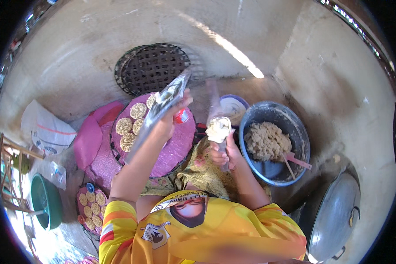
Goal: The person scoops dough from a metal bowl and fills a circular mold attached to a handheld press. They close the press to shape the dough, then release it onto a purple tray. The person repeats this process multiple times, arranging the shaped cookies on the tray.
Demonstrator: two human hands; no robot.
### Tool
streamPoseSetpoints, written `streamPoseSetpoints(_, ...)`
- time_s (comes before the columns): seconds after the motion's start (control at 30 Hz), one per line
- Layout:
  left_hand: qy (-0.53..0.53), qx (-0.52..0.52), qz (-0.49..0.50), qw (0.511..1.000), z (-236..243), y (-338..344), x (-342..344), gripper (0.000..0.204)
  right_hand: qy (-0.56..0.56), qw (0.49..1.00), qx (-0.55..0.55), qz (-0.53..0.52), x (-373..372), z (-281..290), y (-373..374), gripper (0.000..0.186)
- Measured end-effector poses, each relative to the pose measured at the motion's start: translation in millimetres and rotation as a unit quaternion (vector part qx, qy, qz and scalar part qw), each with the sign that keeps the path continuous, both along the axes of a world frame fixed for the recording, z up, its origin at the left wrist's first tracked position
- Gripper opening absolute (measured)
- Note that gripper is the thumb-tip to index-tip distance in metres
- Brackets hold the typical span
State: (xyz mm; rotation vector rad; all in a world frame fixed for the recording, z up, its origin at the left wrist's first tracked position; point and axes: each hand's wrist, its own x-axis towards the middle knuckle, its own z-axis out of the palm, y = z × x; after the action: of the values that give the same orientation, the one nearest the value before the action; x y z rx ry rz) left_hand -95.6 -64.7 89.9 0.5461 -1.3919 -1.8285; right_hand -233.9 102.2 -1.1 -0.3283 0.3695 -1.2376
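Note:
My left hand (pixel 178 108) is raised over a round pink surface and grips a flat, shiny plastic sheet (pixel 163 100), which is partly blurred; a pale smear shows on it. My right hand (pixel 224 153) is closed round a grey handle-like tool (pixel 225 166), topped by a lump of pale dough (pixel 218 129). A blurred translucent strip (pixel 214 99) rises above that lump. Several round patties with a stringy texture (pixel 138 110) lie on the pink round cloth (pixel 174 152). Beside my left wrist is a small red and white item (pixel 181 116), its kind unclear.
To the right stands a blue tub (pixel 274 107) holding a dough mass (pixel 268 141) and a pink-handled tool (pixel 298 161). A white bowl with a purple rim (pixel 233 108) sits behind it. Woven tray (pixel 152 66), lidded metal pot (pixel 334 215), green basin (pixel 46 202) and white sack (pixel 48 127) surround me.

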Motion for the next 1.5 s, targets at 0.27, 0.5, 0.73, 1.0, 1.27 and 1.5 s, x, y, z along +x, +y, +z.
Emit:
streamPoseSetpoints(0.27, 0.053, 0.214, -0.064, 0.973, -3.9, 27.5, -73.1, 0.02, 0.118, 0.992, 0.011, -0.033, 4.3, -26.9, 36.1, 0.068)
streamPoseSetpoints(0.5, 0.032, 0.175, -0.038, 0.983, -25.5, 32.5, -84.3, 0.019, 0.47, 0.77, -0.149, -0.405, -20.2, 22.7, 64.6, 0.096)
streamPoseSetpoints(0.73, 0.015, 0.132, -0.021, 0.991, -25.6, 39.9, -92.6, 0.016, 0.711, 0.583, -0.152, -0.361, -21.1, 58.1, 60.8, 0.042)
streamPoseSetpoints(1.0, -0.008, 0.135, -0.05, 0.99, -27.4, 40.0, -104.4, 0.015, 0.554, 0.723, -0.113, -0.397, -49.1, 44.6, 69.1, 0.017)
streamPoseSetpoints(1.27, 0.026, 0.138, -0.065, 0.988, -29.6, 35.1, -109.9, 0.016, 0.394, 0.798, 0.11, -0.442, -100.6, 33.7, 93.0, 0.027)
streamPoseSetpoints(1.5, 0.061, 0.099, -0.065, 0.991, -9.5, 32.7, -92.7, 0.021, 0.64, 0.591, 0.228, -0.435, -167.7, 6.8, 123.8, 0.032)
